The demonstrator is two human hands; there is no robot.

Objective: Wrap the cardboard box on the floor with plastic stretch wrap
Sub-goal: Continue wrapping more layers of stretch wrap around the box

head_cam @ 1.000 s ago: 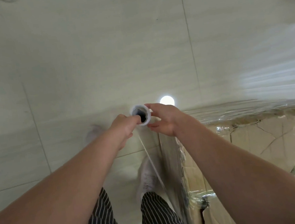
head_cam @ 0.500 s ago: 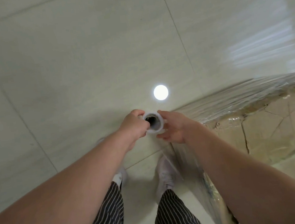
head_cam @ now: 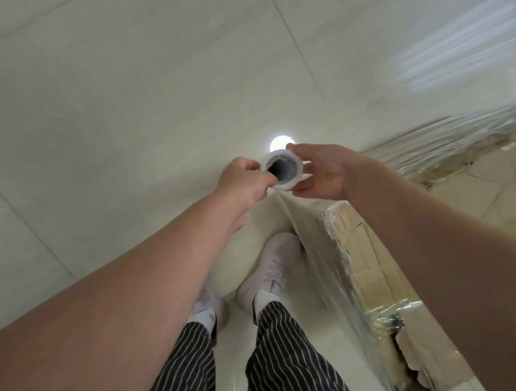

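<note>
Cream glossy floor tiles [head_cam: 110,99] spread beneath a large brown cardboard box [head_cam: 370,263], which stands at the person's right with clear plastic film [head_cam: 318,252] over its top and near side. Black-and-white striped trousers [head_cam: 289,368] and white trainers [head_cam: 274,264] stand just beside it. The left hand [head_cam: 243,187] and right hand [head_cam: 324,171], close together, both grip a small white stretch-wrap roll [head_cam: 282,170] above the box's corner.

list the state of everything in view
stretch wrap roll, held between both hands, hollow core facing the camera
film, runs from the roll down to the box
cardboard box, on the floor, partly wrapped, torn at one corner
left hand, pinches the roll's rim
right hand, grips the roll's side
</note>
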